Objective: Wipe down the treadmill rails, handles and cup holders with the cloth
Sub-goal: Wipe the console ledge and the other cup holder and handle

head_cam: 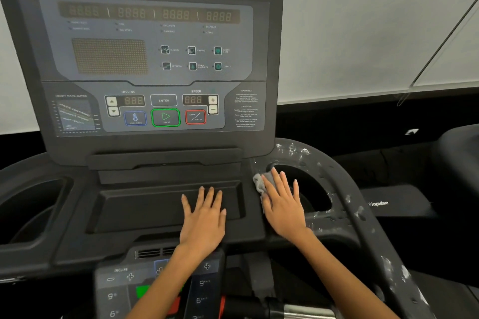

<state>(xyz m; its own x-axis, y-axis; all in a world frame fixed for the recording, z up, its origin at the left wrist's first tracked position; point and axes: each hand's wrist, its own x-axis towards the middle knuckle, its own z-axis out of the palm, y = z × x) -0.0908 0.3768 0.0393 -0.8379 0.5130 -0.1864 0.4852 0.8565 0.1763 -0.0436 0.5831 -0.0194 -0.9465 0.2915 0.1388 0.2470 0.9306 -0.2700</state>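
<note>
A grey cloth lies on the ledge beside the right cup holder of the black treadmill console. My right hand presses flat on the cloth, fingers straight and reaching toward the holder's left rim. My left hand rests flat, fingers spread, in the shallow centre tray. The right handle rail curves around the holder and is speckled with white residue. The left cup holder sits at the far left.
The upright display panel with START and STOP buttons stands straight ahead. A lower control pad with incline and speed keys is under my forearms. Another treadmill stands to the right.
</note>
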